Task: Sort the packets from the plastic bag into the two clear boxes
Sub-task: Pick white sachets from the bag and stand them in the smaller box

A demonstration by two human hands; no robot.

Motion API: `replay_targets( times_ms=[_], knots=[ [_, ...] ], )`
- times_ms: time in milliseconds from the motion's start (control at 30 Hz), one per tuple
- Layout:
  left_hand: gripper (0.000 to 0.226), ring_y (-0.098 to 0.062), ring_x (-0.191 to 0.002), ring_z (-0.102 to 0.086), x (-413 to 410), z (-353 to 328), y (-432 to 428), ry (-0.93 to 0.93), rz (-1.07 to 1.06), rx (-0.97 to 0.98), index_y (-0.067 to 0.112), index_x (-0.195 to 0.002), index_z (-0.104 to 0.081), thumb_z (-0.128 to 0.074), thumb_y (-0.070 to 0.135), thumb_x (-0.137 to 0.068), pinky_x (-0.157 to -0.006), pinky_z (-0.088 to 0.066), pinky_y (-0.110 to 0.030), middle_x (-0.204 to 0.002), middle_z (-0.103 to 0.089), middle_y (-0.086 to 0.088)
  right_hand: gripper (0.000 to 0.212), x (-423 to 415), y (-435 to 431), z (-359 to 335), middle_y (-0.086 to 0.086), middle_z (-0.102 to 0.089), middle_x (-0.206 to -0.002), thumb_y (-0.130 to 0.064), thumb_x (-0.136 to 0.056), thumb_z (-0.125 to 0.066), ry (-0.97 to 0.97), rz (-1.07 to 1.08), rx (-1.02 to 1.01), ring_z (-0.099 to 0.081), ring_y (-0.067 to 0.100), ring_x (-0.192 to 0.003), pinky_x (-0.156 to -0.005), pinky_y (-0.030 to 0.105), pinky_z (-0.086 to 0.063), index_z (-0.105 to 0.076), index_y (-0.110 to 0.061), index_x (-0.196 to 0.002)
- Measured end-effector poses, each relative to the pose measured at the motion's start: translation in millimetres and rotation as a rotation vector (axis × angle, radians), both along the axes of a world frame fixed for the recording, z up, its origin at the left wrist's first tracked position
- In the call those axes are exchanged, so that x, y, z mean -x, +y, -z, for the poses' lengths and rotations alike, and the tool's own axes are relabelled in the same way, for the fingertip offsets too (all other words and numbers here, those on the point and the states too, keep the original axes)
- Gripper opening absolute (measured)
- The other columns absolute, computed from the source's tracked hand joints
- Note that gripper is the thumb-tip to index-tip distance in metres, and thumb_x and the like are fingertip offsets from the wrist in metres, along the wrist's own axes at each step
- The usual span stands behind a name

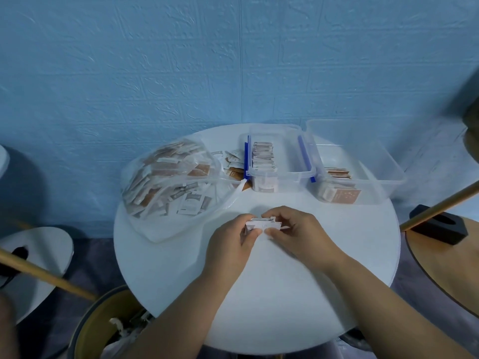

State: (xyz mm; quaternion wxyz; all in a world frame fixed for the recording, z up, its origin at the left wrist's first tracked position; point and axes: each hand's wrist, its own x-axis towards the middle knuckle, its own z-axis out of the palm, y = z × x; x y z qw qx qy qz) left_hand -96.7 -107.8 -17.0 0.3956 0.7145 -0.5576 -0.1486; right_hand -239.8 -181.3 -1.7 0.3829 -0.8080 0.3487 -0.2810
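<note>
A clear plastic bag (166,182) full of white and brown packets lies at the table's back left, its mouth open toward the middle. Two clear boxes stand at the back right: one with blue clips (278,174) holds a row of upright packets, the other (375,174) holds brown packets at its front left. Over the table's middle, my left hand (230,242) and my right hand (298,229) together pinch a small stack of white packets (263,224), one hand at each end.
The round white table (259,307) stands against a blue wall. A few loose packets (230,161) lie between bag and clipped box. A bin (108,327) sits below left, a wooden table (445,268) with a black object to the right, and wooden poles cross both sides.
</note>
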Motion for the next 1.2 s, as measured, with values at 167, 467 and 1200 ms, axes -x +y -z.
replay_targets(
  times_ms=[167, 467, 1200],
  knots=[
    [0.035, -0.012, -0.099, -0.062, -4, -38, -25, -0.047, -0.02, 0.081, 0.019, -0.123, -0.058, -0.058, 0.03, -0.09, -0.082, -0.047, -0.022, -0.11, -0.067, 0.003, 0.028, 0, -35, -44, -0.003, -0.066, -0.1, -0.013, -0.084, -0.067, 0.103, -0.097, 0.097, -0.058, 0.009, -0.083, -0.077, 0.015, -0.048, -0.063, -0.025, -0.109],
    [0.026, -0.017, -0.091, -0.064, -18, -68, -112, 0.206, -0.042, 0.196, 0.02, -0.108, -0.063, -0.067, 0.022, -0.083, -0.08, -0.054, -0.039, -0.094, -0.067, 0.004, 0.019, -26, -125, -89, 0.0, -0.062, -0.09, -0.007, -0.086, -0.063, 0.149, -0.066, 0.089, -0.057, 0.022, -0.08, -0.078, 0.025, -0.046, -0.059, -0.022, -0.096],
    [0.097, 0.004, -0.121, -0.034, -27, -17, -132, 0.255, 0.039, 0.14, 0.025, -0.132, -0.04, -0.067, 0.063, -0.047, -0.094, -0.022, 0.001, -0.128, -0.038, 0.011, 0.016, -94, -243, -39, 0.001, -0.054, -0.07, 0.004, -0.079, -0.063, 0.117, 0.27, -0.261, -0.053, 0.019, -0.068, -0.065, 0.029, -0.048, -0.061, -0.01, -0.085]
  ],
)
